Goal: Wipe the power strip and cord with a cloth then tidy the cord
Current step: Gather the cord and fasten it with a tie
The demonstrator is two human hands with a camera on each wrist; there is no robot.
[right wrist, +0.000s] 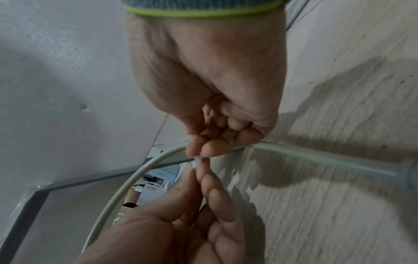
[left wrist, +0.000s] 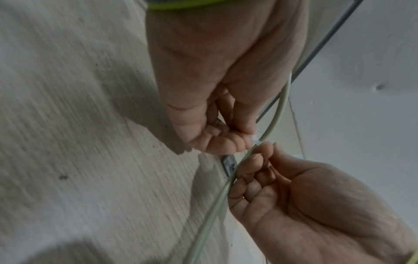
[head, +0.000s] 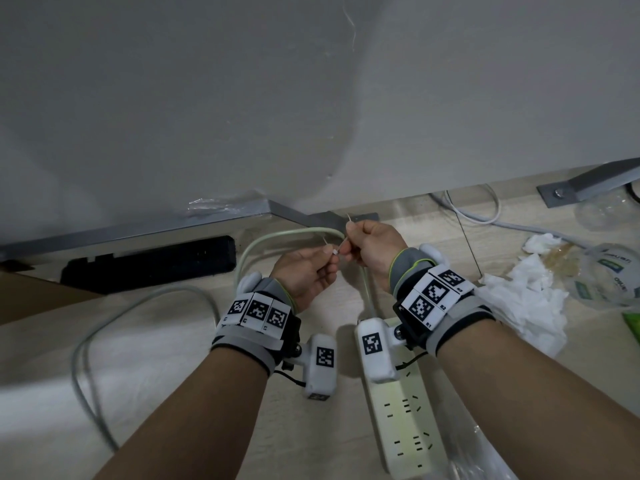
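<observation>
Just beyond the power strip (head: pixel 403 420), your left hand (head: pixel 306 275) and right hand (head: pixel 372 247) both pinch a thin white tie (head: pixel 335 252) against the cord (head: pixel 277 237), which loops out from the strip's far end. You seem past wiping (crumpled tissue (head: pixel 526 306) lies right of the strip); fastening the tie and gathering the slack remain.

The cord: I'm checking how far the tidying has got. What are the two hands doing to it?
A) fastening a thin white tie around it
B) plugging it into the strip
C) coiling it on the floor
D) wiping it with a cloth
A: the left hand and right hand pinch a thin white tie at the cord; the crumpled cloth lies aside.
</observation>
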